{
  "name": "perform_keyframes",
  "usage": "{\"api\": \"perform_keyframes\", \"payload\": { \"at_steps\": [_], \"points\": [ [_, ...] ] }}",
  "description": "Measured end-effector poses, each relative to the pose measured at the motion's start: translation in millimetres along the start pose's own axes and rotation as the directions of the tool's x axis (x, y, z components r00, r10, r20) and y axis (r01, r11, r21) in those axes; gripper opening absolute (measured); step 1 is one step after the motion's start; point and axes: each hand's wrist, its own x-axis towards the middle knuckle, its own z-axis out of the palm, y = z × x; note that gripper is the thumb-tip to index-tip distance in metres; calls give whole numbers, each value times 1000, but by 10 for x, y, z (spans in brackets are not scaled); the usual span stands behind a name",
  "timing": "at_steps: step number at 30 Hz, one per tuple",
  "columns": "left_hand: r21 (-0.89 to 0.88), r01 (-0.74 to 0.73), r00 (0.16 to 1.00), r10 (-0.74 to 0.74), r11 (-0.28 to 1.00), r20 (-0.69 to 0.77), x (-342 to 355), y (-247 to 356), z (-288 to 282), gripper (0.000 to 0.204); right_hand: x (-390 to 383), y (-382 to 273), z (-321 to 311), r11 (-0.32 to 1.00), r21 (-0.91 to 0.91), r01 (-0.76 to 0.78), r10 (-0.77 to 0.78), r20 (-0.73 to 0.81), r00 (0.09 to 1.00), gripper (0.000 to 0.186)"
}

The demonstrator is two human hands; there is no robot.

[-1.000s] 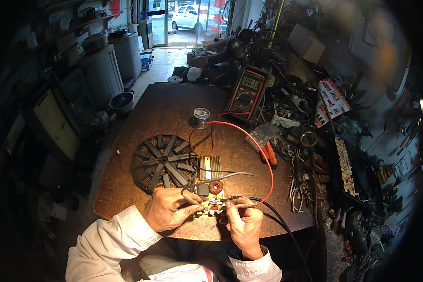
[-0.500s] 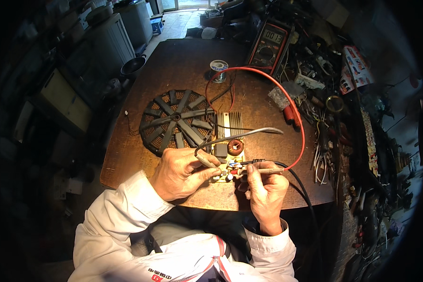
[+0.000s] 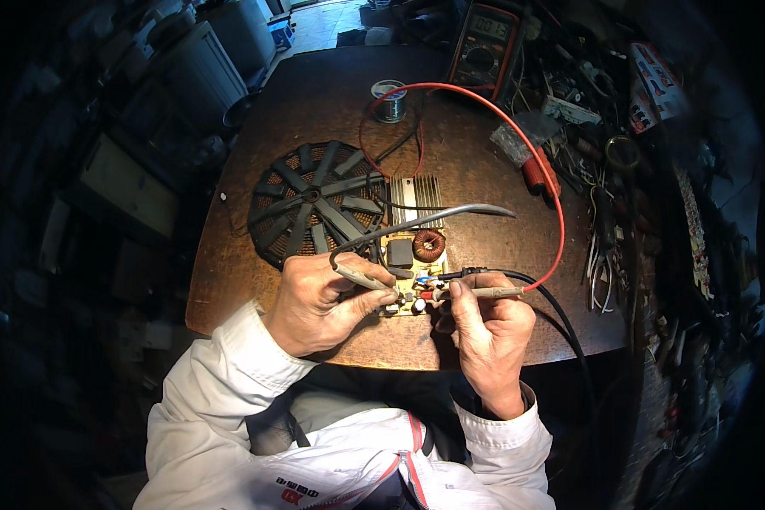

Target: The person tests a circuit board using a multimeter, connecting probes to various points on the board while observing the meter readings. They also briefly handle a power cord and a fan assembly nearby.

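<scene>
Head view: circuit board (image 3: 410, 265) sits near table's front edge (image 3: 404, 360), open wood (image 3: 497, 246) rightward.

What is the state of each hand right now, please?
Left hand: closed, holding the dark-lead probe.
Right hand: closed, holding the red-lead probe.

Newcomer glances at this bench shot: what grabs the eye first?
Probably the red lead, arcing wide over the right side of the wooden table to the probe in the right hand. Next, the brightly lit circuit board near the table's front edge, between that hand and the left hand, which holds a second probe. Then the round black spoked disc, just beyond the left hand.
</scene>
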Motion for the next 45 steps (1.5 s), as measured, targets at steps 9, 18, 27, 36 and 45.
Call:
{"api": "perform_keyframes", "payload": {
  "at_steps": [9, 18, 27, 36, 45],
  "points": [
    [-45, 52, 999, -52, 998, 5, 3, 43, 1, 12, 3, 19, -2, 1000, -29, 9, -9, -12, 1000, 9],
    [-40, 97, 995, -97, 995, -4, 18, 55, 10, 14, 14, 41, -17, 992, -86, 89, -87, 27, 996, 16],
    [-21, 111, 991, -110, 994, 76, 121, 33, -29, 14, 18, -19, -3, 999, -39, 20, -20, 5, 1000, 12],
    [-45, 152, 979, -145, 987, 141, 199, 55, -63, 15, 15, -1, -6, 999, -51, 8, -8, 3, 1000, 11],
    [4, 40, 988, -40, 999, 150, 226, 58, -61, 16, 15, 14, -5, 998, -63, 9, -9, -1, 1000, 10]
  ]
}}
